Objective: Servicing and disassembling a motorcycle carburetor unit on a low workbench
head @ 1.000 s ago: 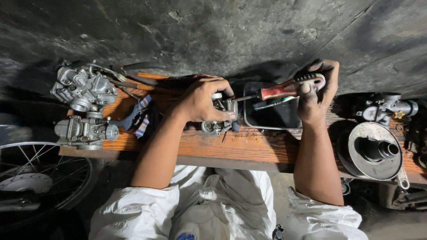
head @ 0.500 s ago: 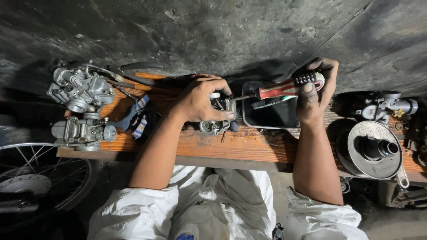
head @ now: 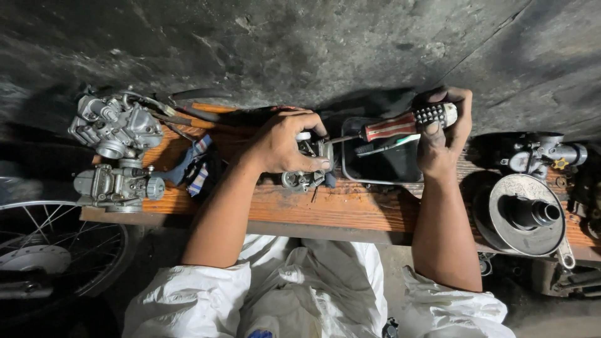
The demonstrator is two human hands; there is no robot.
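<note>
1. My left hand [head: 282, 145] is closed over a small metal carburetor [head: 308, 168], holding it down on the wooden counter [head: 350, 209] right in front of me.
2. My right hand [head: 443, 134] is wrapped tight around the handle of a screwdriver [head: 400, 125] with a red and white striped grip and a black studded end.
3. The screwdriver lies nearly level, its shaft pointing left so the tip meets the top of the carburetor, just beside my left fingers.
4. A dark shallow tray [head: 382, 166] sits on the counter under the screwdriver, between my two hands.
5. At the left end of the counter stand two larger carburetors [head: 116, 128], one behind the other, with a striped rag [head: 195, 168] beside them.
6. To the right lies a round metal pulley [head: 526, 214], and a spoked wheel [head: 50, 250] shows lower left.
</note>
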